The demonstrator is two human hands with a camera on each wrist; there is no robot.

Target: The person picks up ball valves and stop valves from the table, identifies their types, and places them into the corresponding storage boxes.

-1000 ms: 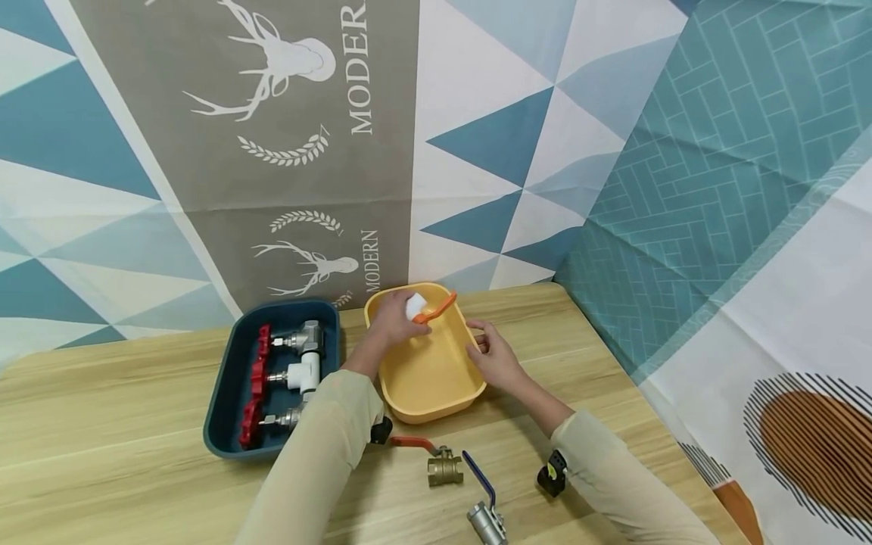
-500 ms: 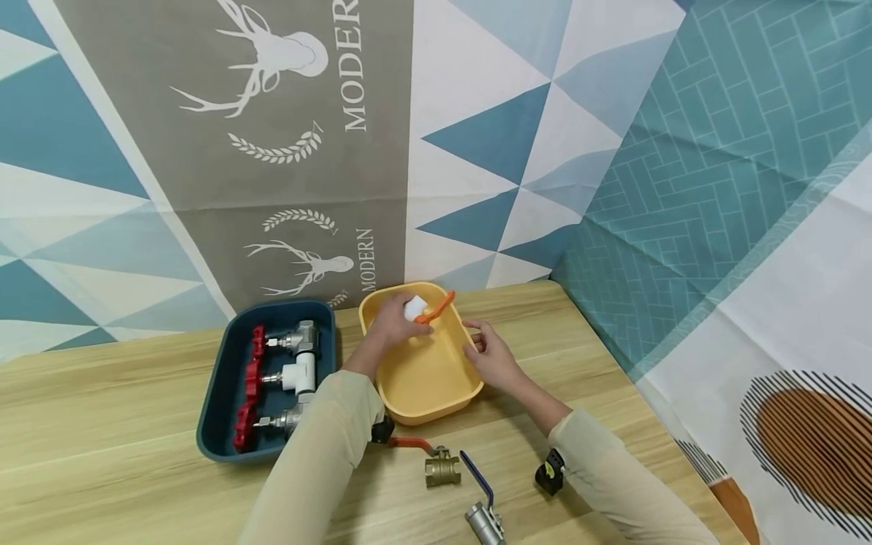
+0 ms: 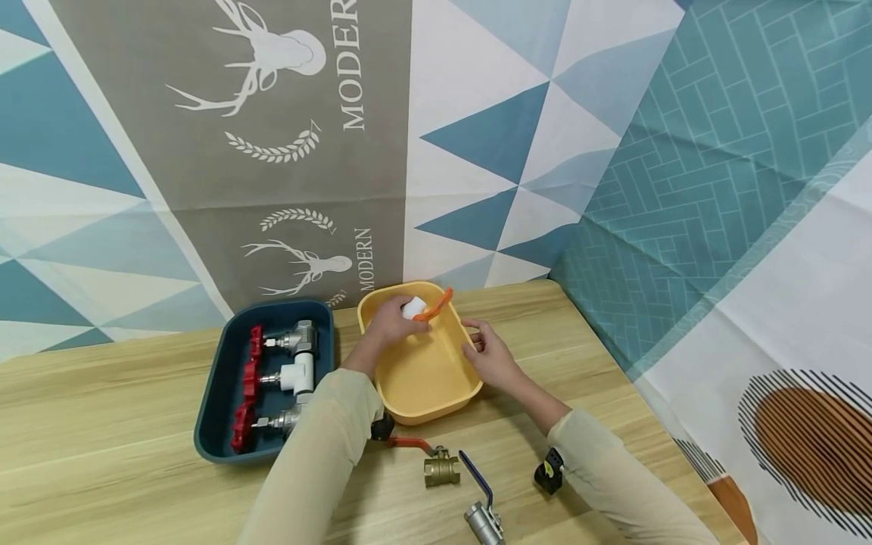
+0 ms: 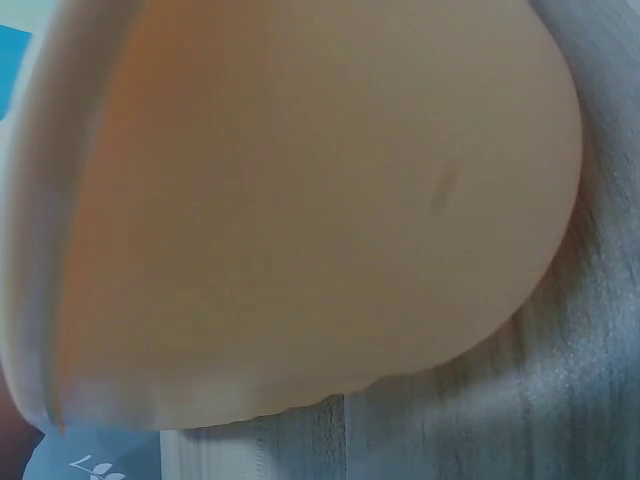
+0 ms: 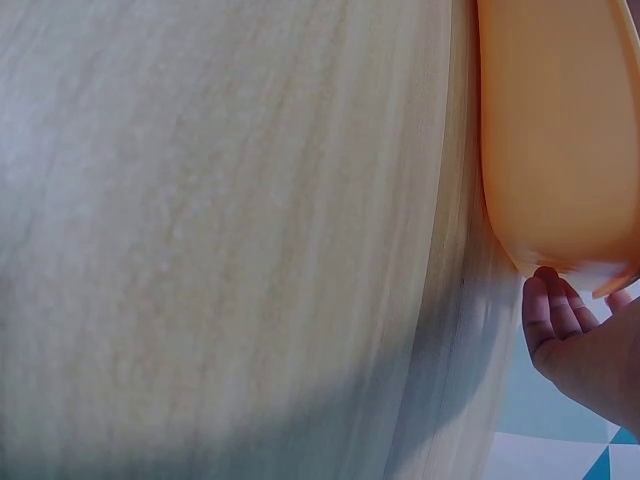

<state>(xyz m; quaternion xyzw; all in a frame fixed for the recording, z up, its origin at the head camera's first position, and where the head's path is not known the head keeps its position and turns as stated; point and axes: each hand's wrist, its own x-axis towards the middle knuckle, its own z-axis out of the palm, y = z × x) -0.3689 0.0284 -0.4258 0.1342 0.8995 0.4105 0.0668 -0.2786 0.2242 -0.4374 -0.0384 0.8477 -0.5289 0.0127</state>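
Note:
My left hand [image 3: 390, 322] is inside the yellow bin [image 3: 422, 386], near its far left end. It grips a white plastic ball valve [image 3: 412, 306], whose orange lever [image 3: 436, 306] points up toward the far right. The palm and fingers cover most of the valve body. At the bin's right side, my right hand [image 3: 493, 356] holds the rim, thumb on top and the other fingers bent against the outside. In the right wrist view those fingertips [image 5: 545, 275] touch the bin's outer wall [image 5: 560, 130]. The bin wall [image 4: 330, 200] fills most of the left wrist view and hides the left hand's fingers.
Left of the yellow bin stands a dark blue bin [image 3: 211, 393] holding several valves with red wheel handles [image 3: 250, 378]. Nearer me lie a brass ball valve [image 3: 441, 471] with a red lever and a steel ball valve [image 3: 484, 522] with a blue lever. A patterned cloth [image 3: 477, 151] backs the table.
The head view has drifted slightly, so the bins sit a little further left in it. The orange lever's tip is a touch higher. Both hands keep their holds.

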